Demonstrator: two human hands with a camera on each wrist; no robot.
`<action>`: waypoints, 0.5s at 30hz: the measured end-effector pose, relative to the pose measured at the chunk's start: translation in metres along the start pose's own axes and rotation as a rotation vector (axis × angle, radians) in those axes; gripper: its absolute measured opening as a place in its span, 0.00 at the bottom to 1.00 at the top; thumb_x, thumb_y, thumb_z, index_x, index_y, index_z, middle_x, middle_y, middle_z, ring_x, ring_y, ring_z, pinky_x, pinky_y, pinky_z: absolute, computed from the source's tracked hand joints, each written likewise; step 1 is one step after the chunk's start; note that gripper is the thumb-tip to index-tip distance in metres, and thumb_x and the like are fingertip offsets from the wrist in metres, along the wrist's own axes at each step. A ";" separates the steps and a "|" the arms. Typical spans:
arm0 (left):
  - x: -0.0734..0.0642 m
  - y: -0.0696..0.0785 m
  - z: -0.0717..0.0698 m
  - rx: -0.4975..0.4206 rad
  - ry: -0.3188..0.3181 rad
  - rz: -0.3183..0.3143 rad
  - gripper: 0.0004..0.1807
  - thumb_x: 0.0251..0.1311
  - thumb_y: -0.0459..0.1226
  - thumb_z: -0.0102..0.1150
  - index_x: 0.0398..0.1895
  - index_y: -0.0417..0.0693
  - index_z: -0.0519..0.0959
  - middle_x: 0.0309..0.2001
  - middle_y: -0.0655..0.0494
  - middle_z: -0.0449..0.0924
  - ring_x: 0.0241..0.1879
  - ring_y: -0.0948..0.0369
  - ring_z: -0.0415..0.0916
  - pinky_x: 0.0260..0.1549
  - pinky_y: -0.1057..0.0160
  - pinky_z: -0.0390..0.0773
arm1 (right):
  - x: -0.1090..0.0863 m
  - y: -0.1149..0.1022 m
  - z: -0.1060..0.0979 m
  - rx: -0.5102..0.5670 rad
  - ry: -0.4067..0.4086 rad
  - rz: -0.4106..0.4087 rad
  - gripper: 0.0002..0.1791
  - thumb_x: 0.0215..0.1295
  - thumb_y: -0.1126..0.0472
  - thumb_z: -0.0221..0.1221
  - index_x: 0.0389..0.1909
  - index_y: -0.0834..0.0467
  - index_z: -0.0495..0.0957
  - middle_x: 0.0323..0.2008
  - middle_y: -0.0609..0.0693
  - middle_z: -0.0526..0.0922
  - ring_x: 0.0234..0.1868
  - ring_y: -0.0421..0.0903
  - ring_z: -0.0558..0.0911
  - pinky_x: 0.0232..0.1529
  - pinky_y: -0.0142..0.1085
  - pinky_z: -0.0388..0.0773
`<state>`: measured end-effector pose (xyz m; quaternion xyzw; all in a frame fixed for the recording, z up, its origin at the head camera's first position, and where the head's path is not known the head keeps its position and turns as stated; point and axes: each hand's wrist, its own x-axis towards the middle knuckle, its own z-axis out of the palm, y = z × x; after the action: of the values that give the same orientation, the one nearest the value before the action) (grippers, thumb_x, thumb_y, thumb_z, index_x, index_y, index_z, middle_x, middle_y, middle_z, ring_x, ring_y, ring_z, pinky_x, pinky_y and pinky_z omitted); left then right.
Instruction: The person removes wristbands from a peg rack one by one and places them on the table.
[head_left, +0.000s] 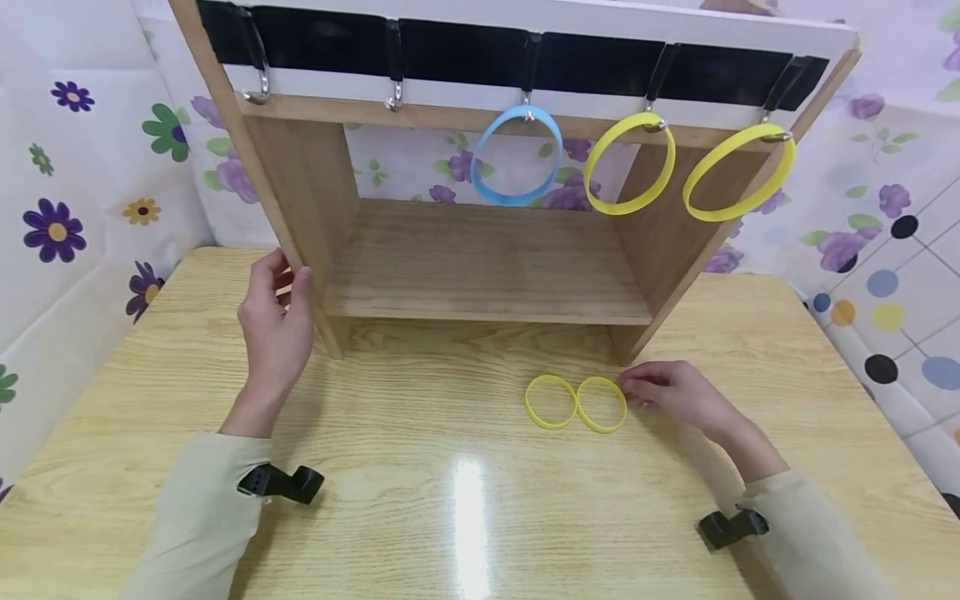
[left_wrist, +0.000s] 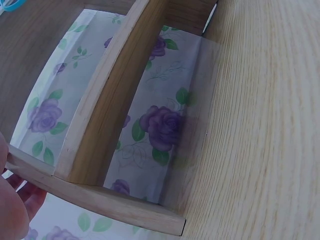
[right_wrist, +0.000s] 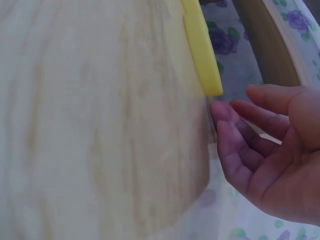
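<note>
A wooden rack [head_left: 487, 262] with a row of hooks stands on the table. My left hand [head_left: 277, 325] grips its left side panel [left_wrist: 115, 205], thumb in front and fingers behind. Two thin yellow rings, a left ring [head_left: 551, 427] and a right ring [head_left: 602, 431], lie side by side on the tabletop before the rack. Just right of them is my right hand [head_left: 678, 396], its fingers loosely bent. In the right wrist view, a small gap parts those fingertips from the yellow ring [right_wrist: 202, 50], and nothing is held.
From the hooks hang a blue ring [head_left: 513, 201], a yellow ring [head_left: 622, 209] and another yellow ring [head_left: 716, 217]. Two bare hooks, one at far left [head_left: 258, 93] and its neighbour [head_left: 394, 98], show on the left. Flower-patterned sheeting [head_left: 75, 167] covers the walls behind the table [head_left: 390, 500].
</note>
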<state>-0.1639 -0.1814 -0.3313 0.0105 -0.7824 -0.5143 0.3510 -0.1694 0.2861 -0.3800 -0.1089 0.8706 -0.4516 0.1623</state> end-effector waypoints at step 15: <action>0.000 -0.002 -0.001 -0.001 -0.007 0.005 0.17 0.70 0.33 0.49 0.58 0.30 0.70 0.51 0.41 0.77 0.47 0.55 0.75 0.45 0.69 0.73 | -0.001 -0.028 -0.003 -0.021 0.091 -0.100 0.16 0.72 0.66 0.51 0.51 0.76 0.74 0.42 0.65 0.82 0.41 0.52 0.84 0.39 0.37 0.81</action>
<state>-0.1645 -0.1835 -0.3328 0.0069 -0.7834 -0.5139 0.3496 -0.1685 0.2725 -0.3549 -0.1335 0.8752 -0.4543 0.0987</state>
